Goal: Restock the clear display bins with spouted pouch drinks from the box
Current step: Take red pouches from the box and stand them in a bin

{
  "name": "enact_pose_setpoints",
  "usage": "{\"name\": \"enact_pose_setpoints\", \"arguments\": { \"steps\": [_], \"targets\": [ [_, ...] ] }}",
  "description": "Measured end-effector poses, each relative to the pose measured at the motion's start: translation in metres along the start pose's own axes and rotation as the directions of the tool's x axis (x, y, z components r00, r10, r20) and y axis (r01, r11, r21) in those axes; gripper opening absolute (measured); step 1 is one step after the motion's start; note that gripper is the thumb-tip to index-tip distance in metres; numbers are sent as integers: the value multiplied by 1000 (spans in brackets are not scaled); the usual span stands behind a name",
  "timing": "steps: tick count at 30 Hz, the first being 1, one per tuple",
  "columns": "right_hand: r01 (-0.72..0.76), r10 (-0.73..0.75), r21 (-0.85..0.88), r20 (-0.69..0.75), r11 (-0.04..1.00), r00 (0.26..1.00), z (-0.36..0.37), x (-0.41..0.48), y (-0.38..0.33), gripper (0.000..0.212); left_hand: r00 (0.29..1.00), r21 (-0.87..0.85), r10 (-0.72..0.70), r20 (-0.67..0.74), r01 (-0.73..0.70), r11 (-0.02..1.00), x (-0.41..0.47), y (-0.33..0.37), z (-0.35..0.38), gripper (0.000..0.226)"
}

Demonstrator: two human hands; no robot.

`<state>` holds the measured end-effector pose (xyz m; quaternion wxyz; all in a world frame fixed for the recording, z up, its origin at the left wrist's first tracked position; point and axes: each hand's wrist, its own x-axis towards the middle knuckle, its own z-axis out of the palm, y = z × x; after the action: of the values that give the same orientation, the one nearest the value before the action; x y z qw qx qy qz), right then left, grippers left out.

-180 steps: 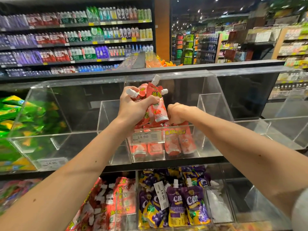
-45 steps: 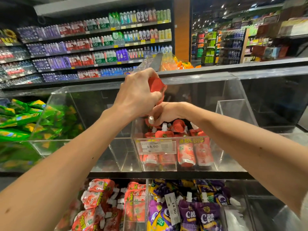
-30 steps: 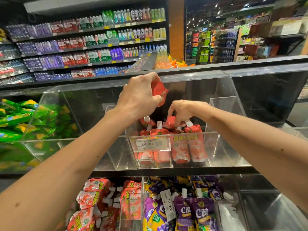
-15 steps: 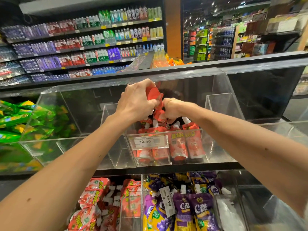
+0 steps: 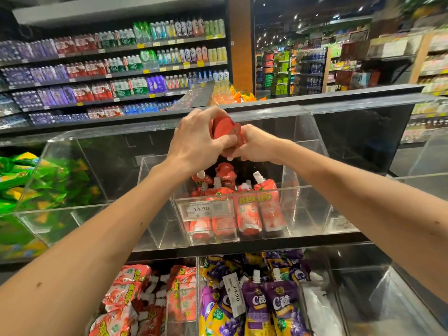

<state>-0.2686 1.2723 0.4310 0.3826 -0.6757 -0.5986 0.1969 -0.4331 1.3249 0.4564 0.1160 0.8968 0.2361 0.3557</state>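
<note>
I hold the red spouted pouches (image 5: 224,128) above the clear bin (image 5: 289,180), with the fingers (image 5: 206,117) of my left hand (image 5: 194,141) and right hand (image 5: 257,149) curled round them. I judge them light, soft and slick. Grip at the stiff spout neck, not the squashy body.

Red pouches (image 5: 257,209) with white caps — purple pouches (image 5: 278,301) below, green packets (image 5: 36,180) left, a white price tag (image 5: 204,209).

On my feed the store is evenly bright under small ceiling spotlights (image 5: 295,17), with pale glare streaking the clear bin (image 5: 311,144) panels (the dark wall behind them reads murky). The wide lens bows the shelves (image 5: 116,75) and stretches the forearms (image 5: 72,275) near the edges; the far aisle (image 5: 291,69) looks soft.
</note>
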Motion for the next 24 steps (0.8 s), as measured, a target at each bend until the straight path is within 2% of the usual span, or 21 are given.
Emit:
{"name": "enact_pose_setpoints", "arguments": {
  "steps": [4, 7, 9, 12, 14, 16, 20, 24],
  "targets": [
    [-15, 12, -43, -82, 999, 997, -5, -16, -1, 14, 1000, -33, 20, 13, -20, 999, 5, 8, -1, 42],
    [-185, 162, -140, -164, 973, 973, -11, -29, -2, 31, 998, 18, -18, 56, 17, 1000, 9, 2, -1, 40],
    [-263, 213, -267, -201, 927, 956, -10, -40, -7, 33, 996, 78, -64, 61, 59, 995, 11, -6, 0, 42],
    [-246, 56, -619, -310, 746, 949, -6, -47, -20, 23, 992, 113, -116, 53, 110, 988, 12, -15, 4, 40],
    [-262, -35, -739, -360, 621, 932, -2, -45, -25, 15, 990, 88, -128, 56, 123, 989, 12, -14, 6, 36],
    [-285, -20, -783, -355, 552, 935, 4, -42, -28, 19, 991, 67, -124, 52, 120, 990, 12, -13, 8, 35],
    [-299, 87, -818, -295, 491, 951, 19, -19, -16, 24, 995, 62, -89, 55, 85, 994, 9, -9, 12, 33],
    [-236, 111, -816, -209, 528, 971, 34, 7, 2, 19, 997, 63, -68, 49, 65, 996, 6, -10, 13, 31]
  ]
}}
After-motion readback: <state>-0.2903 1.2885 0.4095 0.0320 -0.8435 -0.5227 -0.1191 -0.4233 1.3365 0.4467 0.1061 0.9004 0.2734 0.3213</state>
